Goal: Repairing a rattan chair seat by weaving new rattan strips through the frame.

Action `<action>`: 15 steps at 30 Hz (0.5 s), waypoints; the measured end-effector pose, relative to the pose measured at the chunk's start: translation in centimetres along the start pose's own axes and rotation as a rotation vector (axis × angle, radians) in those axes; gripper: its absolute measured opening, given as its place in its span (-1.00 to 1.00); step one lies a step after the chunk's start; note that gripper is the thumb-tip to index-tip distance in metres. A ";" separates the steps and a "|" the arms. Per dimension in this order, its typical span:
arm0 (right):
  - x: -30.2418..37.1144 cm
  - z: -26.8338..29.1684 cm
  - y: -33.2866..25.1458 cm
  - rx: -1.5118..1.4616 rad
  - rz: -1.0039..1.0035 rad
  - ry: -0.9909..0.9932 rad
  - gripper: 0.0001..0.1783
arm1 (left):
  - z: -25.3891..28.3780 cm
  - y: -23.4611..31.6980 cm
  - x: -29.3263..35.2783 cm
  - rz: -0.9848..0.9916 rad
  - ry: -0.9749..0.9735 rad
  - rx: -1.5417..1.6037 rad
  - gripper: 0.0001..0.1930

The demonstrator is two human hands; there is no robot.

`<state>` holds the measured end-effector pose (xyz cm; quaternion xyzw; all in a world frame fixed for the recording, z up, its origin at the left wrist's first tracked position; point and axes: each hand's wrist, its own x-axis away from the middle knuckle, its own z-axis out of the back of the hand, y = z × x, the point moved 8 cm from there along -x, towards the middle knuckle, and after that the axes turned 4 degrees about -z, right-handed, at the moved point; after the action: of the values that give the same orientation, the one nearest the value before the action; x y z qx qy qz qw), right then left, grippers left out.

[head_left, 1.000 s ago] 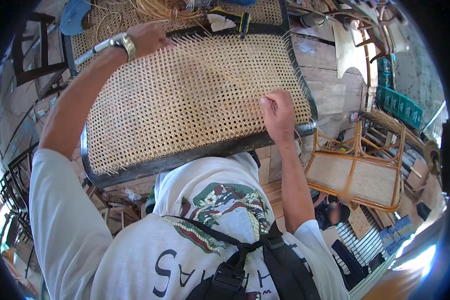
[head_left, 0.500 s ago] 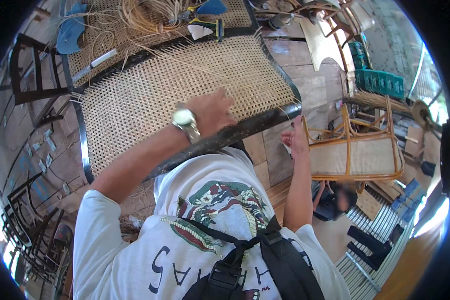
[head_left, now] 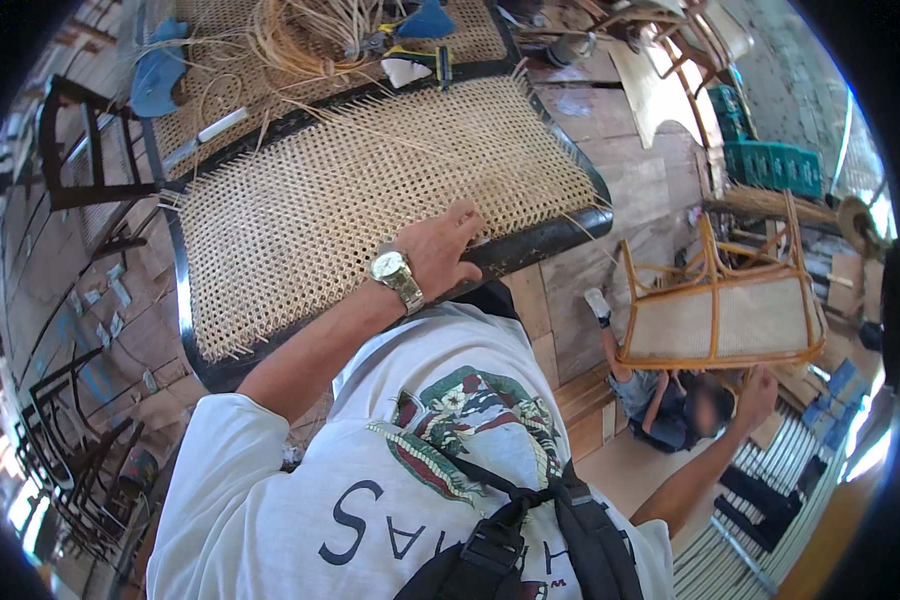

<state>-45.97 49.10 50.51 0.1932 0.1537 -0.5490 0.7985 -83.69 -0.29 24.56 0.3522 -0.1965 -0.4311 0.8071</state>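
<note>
A woven cane panel point(head_left: 340, 200) in a black frame point(head_left: 555, 238) lies in front of me, with loose strand ends along its edges. My left hand point(head_left: 438, 250), below a silver wristwatch point(head_left: 394, 274), rests on the weave by the near frame rail. Its fingers are stretched and the thumb stands apart. Far out to the right, my right hand point(head_left: 757, 398) is raised with its fingers closed; what they hold is too small to make out. A thin cane strand point(head_left: 596, 236) runs off the panel's right corner toward that side.
Beyond the panel lie a coil of cane point(head_left: 305, 35), yellow-handled cutters point(head_left: 415, 52) and a white-handled tool point(head_left: 220, 124). A rattan chair point(head_left: 720, 315) stands at right, beside a seated person point(head_left: 675, 405). Dark chair frames point(head_left: 75, 410) crowd the left. Green crates point(head_left: 775, 168) sit at far right.
My right hand has swung from beside the panel's right corner far outward to the right. My left hand has shifted slightly along the near rail and stays on the weave.
</note>
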 end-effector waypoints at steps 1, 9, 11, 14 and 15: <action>-0.5 -2.4 -4.2 -0.181 0.085 -0.067 -0.58 | 0.5 0.5 0.2 0.009 0.023 0.020 -0.45; 23.4 -6.6 -50.3 -0.903 1.078 -0.552 -0.56 | 3.0 -0.7 7.7 0.458 0.362 -0.198 -0.79; 26.3 -7.6 -54.0 -0.921 1.147 -0.584 -0.57 | 3.9 -0.6 10.5 0.563 0.424 -0.138 -0.79; 28.0 -8.9 -56.3 -0.848 1.163 -0.557 -0.66 | 4.5 0.4 14.0 0.573 0.596 -0.066 -0.82; 28.1 -9.1 -56.7 -0.851 1.154 -0.619 -0.70 | 3.7 0.0 15.4 0.681 0.607 0.042 -0.83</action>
<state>-89.55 12.17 21.75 -0.2421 -0.0033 0.0303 0.9698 -77.51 -14.62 27.29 0.3940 -0.0643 -0.0144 0.9167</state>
